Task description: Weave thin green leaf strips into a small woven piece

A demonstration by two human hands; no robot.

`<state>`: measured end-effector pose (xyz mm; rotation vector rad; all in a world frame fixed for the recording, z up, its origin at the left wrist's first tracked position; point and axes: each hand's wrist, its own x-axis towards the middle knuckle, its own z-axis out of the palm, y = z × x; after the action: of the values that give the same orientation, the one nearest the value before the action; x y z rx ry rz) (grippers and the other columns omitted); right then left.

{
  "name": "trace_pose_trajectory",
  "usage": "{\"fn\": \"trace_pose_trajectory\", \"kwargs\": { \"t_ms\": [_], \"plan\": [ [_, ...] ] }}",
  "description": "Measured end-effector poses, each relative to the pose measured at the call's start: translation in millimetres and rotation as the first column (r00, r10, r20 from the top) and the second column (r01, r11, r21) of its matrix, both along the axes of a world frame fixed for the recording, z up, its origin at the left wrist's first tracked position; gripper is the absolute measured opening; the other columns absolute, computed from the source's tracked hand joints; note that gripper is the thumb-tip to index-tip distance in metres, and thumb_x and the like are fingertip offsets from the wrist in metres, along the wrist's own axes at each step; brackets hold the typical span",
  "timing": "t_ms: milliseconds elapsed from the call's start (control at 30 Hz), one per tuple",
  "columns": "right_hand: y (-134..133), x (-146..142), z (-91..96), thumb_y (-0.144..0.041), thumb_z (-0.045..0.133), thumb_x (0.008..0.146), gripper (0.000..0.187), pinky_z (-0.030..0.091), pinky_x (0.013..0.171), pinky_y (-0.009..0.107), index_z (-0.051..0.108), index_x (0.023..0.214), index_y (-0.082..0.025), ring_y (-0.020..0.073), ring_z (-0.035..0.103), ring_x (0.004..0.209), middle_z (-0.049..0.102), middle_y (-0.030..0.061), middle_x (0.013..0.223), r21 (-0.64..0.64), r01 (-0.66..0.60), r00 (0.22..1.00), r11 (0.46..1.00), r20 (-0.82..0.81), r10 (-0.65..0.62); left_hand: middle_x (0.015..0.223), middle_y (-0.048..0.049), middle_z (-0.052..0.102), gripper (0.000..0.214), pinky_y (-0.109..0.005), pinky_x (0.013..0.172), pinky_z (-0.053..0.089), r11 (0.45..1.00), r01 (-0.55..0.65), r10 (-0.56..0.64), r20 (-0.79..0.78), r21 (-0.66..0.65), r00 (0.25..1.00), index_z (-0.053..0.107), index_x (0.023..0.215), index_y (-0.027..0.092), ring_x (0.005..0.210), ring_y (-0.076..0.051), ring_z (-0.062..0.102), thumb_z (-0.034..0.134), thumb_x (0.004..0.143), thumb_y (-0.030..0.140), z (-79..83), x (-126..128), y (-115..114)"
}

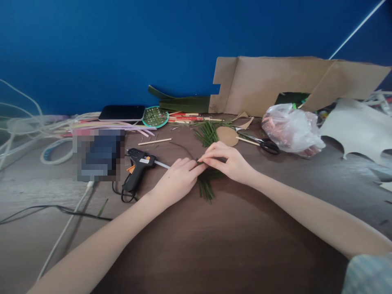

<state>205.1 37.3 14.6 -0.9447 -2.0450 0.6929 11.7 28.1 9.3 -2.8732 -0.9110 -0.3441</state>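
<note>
Near the middle of the table, my left hand [179, 179] is closed on a bundle of green strips [206, 190]. The strips look like cut leaf or thin pipe cleaners and fan out below the fingers. My right hand [228, 163] pinches at the same spot, its fingertips meeting those of the left; whatever they grip is too small and covered to make out. A thin dark strand [182, 148] runs from the upper left to the fingertips. More green strips [206, 134] lie just beyond the hands, touching a round cardboard disc [227, 136].
Left of my hands lie a black glue gun [137, 169], a blurred-out device [99, 155] and cables. Behind are a phone [121, 112] and a round green-rimmed container [155, 117]. Black-handled scissors [268, 146], a plastic bag [292, 128] and folded cardboard [260, 85] stand right.
</note>
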Motion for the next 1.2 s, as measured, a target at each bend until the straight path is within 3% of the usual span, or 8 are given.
{"fn": "trace_pose_trajectory", "kwargs": {
  "t_ms": [133, 300, 433, 500, 600, 733, 900, 1200],
  "plan": [
    [2, -1, -1.6, -0.022, 0.056, 0.084, 0.013, 0.045, 0.08, 0.034, 0.068, 0.086, -0.021, 0.0163, 0.057, 0.086, 0.068, 0.0026, 0.086, -0.005, -0.019, 0.999, 1.0, -0.044, 0.019, 0.08, -0.007, 0.061, 0.024, -0.033, 0.069, 0.044, 1.0, -0.001, -0.001, 0.077, 0.028, 0.997, 0.057, 0.1, 0.013, 0.074, -0.02, 0.055, 0.036, 0.09, 0.015, -1.1, 2, 1],
    [2, 1, -0.4, -0.016, 0.053, 0.084, 0.016, 0.045, 0.083, 0.034, 0.067, 0.089, -0.02, 0.0157, 0.057, 0.089, 0.068, 0.0031, 0.09, -0.015, -0.054, 0.997, 0.998, -0.049, 0.054, 0.081, -0.0066, 0.062, 0.022, -0.033, 0.07, 0.045, 1.0, -0.017, 0.015, 0.134, 0.016, 0.991, 0.055, 0.103, 0.014, 0.074, -0.02, 0.056, 0.038, 0.09, 0.016, -2.2, 2, 1],
    [3, 2, -0.5, -0.013, 0.048, 0.085, 0.021, 0.045, 0.086, 0.033, 0.065, 0.095, -0.02, 0.015, 0.056, 0.094, 0.067, 0.0033, 0.096, -0.04, -0.107, 0.994, 0.993, -0.037, 0.106, 0.083, -0.0067, 0.063, 0.021, -0.034, 0.072, 0.046, 0.998, -0.038, 0.044, 0.14, -0.048, 0.989, 0.055, 0.099, 0.015, 0.076, -0.02, 0.056, 0.037, 0.089, 0.016, -2.6, 1, 2],
    [4, 2, -3.0, -0.012, 0.047, 0.085, 0.022, 0.044, 0.087, 0.033, 0.064, 0.096, -0.02, 0.0151, 0.056, 0.096, 0.067, 0.0036, 0.098, -0.053, -0.066, 0.998, 0.996, -0.024, 0.065, 0.084, -0.0065, 0.063, 0.018, -0.034, 0.073, 0.047, 0.993, -0.064, 0.08, 0.16, -0.104, 0.984, 0.055, 0.097, 0.015, 0.078, -0.019, 0.057, 0.038, 0.089, 0.017, -2.0, 1, 2],
    [8, 2, -9.4, -0.012, 0.048, 0.084, 0.018, 0.042, 0.086, 0.035, 0.063, 0.092, -0.018, 0.0169, 0.056, 0.093, 0.066, 0.0048, 0.094, -0.019, 0.053, 0.998, 0.998, 0.048, -0.052, 0.085, -0.0049, 0.064, 0.015, -0.033, 0.074, 0.047, 0.976, -0.097, 0.138, 0.207, -0.196, 0.969, 0.054, 0.095, 0.016, 0.08, -0.019, 0.058, 0.041, 0.087, 0.015, -0.2, 1, 2],
    [8, 2, -16.5, -0.019, 0.055, 0.082, 0.011, 0.038, 0.087, 0.038, 0.06, 0.092, -0.019, 0.02, 0.051, 0.095, 0.063, 0.0053, 0.097, 0.017, 0.059, 0.973, 0.998, 0.223, -0.061, 0.085, -0.0034, 0.065, 0.013, -0.032, 0.073, 0.047, 0.961, -0.098, 0.168, 0.265, -0.259, 0.949, 0.052, 0.092, 0.017, 0.08, -0.018, 0.059, 0.042, 0.085, 0.011, 1.7, 0, 2],
    [3, -1, -17.5, -0.032, 0.062, 0.078, 0.021, 0.034, 0.086, 0.038, 0.057, 0.094, -0.02, 0.0222, 0.046, 0.097, 0.058, 0.0059, 0.103, 0.035, 0.072, 0.929, 0.997, 0.361, -0.08, 0.083, -0.0022, 0.064, 0.013, -0.03, 0.07, 0.047, 0.954, -0.127, 0.207, 0.29, -0.273, 0.934, 0.05, 0.091, 0.018, 0.077, -0.017, 0.059, 0.043, 0.083, 0.01, 2.1, 0, 2],
    [2, -2, -15.6, -0.03, 0.063, 0.075, 0.023, 0.033, 0.085, 0.037, 0.053, 0.093, -0.02, 0.0222, 0.046, 0.098, 0.057, 0.0055, 0.104, 0.036, 0.089, 0.915, 0.995, 0.392, -0.096, 0.079, -0.0009, 0.064, 0.013, -0.03, 0.073, 0.044, 0.948, -0.158, 0.241, 0.302, -0.275, 0.922, 0.05, 0.084, 0.018, 0.075, -0.017, 0.057, 0.042, 0.081, 0.008, 5.2, 0, 1]
  ]
}}
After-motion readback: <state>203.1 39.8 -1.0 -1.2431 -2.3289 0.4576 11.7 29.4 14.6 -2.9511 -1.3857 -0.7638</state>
